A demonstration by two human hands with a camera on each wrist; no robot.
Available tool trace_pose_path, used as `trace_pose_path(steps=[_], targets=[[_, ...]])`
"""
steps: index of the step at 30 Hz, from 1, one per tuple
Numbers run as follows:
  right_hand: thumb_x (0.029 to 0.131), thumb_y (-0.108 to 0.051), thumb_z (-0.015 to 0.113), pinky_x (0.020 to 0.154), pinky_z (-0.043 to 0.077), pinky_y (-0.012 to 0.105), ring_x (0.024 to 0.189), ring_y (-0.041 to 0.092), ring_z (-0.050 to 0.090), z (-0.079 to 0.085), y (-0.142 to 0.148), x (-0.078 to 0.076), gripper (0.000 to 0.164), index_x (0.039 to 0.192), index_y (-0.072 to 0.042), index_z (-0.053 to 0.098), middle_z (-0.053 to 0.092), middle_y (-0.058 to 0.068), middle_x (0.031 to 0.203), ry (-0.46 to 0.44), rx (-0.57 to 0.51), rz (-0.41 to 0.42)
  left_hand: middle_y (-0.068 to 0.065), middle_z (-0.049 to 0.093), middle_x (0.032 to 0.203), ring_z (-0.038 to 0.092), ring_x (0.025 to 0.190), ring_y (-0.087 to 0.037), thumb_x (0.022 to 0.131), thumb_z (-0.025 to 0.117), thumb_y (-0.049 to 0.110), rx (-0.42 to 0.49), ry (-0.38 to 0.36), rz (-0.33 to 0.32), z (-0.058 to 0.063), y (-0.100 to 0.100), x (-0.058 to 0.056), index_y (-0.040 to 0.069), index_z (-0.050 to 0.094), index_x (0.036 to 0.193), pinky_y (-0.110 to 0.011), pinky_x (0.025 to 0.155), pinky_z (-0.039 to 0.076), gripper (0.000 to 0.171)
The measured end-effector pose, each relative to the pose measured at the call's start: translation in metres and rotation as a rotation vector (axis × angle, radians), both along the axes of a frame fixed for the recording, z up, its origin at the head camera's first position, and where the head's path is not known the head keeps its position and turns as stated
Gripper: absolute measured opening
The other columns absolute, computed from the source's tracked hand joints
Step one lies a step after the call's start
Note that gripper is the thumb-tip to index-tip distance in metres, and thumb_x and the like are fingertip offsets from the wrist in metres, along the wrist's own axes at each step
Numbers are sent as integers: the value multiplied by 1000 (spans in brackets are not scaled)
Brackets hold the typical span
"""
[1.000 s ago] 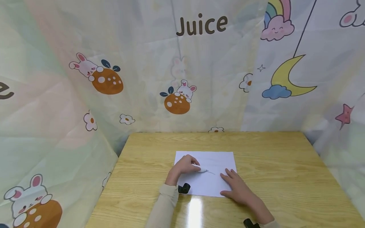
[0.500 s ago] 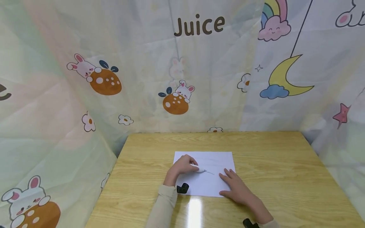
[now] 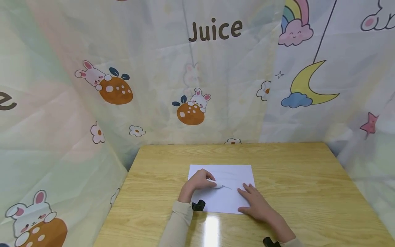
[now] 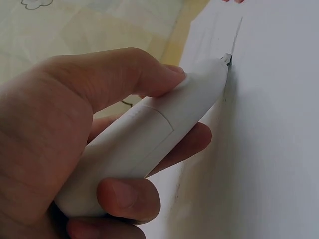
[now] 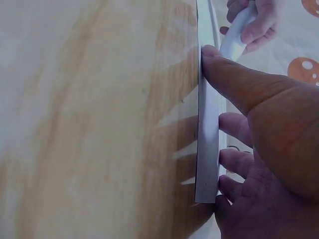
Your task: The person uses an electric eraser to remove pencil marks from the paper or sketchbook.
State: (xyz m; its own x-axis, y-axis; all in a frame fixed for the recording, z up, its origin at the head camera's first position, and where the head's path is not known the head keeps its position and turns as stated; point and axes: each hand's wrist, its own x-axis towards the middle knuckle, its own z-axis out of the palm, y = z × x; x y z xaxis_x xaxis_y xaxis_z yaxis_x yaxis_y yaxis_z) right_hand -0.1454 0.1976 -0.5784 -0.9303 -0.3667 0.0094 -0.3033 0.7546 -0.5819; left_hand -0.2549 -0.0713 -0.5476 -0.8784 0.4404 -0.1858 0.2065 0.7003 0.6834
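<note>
A white sheet of paper (image 3: 226,202) lies on the wooden table. My left hand (image 3: 197,183) grips a smooth white tool (image 4: 144,129) with a rounded, thick body and a small metal tip. Its thumb lies along the top near the front, with fingers curled beneath. The tip is right at the paper, at one end of a thin grey line (image 4: 238,35). My right hand (image 3: 257,204) rests with fingers spread on the sheet's right side. In the right wrist view, its thumb and fingertips reach over the paper's edge (image 5: 207,174).
The wooden table (image 3: 293,178) extends around the sheet. Printed curtains (image 3: 154,68) with cartoon rabbits close in the back and sides. Black pieces show at both wrists, a wrist camera (image 3: 199,205) on the left overlapping the sheet's lower left corner.
The head view has shifted slightly. Both hands stay almost in place, and the tool's tip remains at the grey line, with only a tiny movement.
</note>
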Motion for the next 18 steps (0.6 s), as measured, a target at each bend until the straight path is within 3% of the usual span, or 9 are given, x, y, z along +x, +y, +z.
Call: trace_pose_path(steps=[6,11,18], targets=[[84,-37,75,105,21,63,138,49,21,0,2,0,71,140,-1,50,31,26,150,20,-5,9,8,66,84,56,71,-9,79,79,27,22,-3,34,0,-4,4,16,77,87,-28,65,46,15],[83,-36,76,106,20,63,138,49,21,2,2,1,71,139,-1,50,32,26,150,14,7,-3,8,67,86,57,74,-8,79,79,29,54,-4,4,0,1,7,16,77,88,-27,67,47,17],[82,-37,76,104,22,64,136,51,23,2,1,1,71,138,1,52,34,28,148,35,-1,17,8,66,85,57,73,-8,79,79,27,24,1,49,-3,-3,10,15,77,87,-27,65,46,15]])
